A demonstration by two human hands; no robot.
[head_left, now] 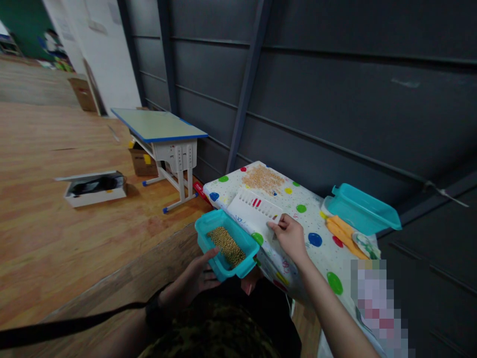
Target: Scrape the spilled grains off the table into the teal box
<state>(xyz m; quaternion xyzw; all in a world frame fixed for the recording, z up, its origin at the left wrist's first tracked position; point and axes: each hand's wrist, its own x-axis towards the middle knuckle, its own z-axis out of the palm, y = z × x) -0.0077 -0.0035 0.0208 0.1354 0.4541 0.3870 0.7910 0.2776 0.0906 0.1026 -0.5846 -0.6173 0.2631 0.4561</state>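
Observation:
My left hand (199, 276) grips a teal plastic box (208, 233) partly filled with yellowish beans (226, 245), holding it at the near edge of a small table. My right hand (288, 234) pinches the near edge of a flat white slotted board (253, 211) that lies on the table's polka-dot cloth (309, 219). A heap of the same beans (263, 178) is spread on the cloth at the far end, beyond the board.
A teal lid (363, 209) rests at the table's right over an orange cloth (341, 231). A blue-edged desk (158, 124) stands further back on the wooden floor, with an open white box (93, 189) to its left. A dark grey wall runs behind.

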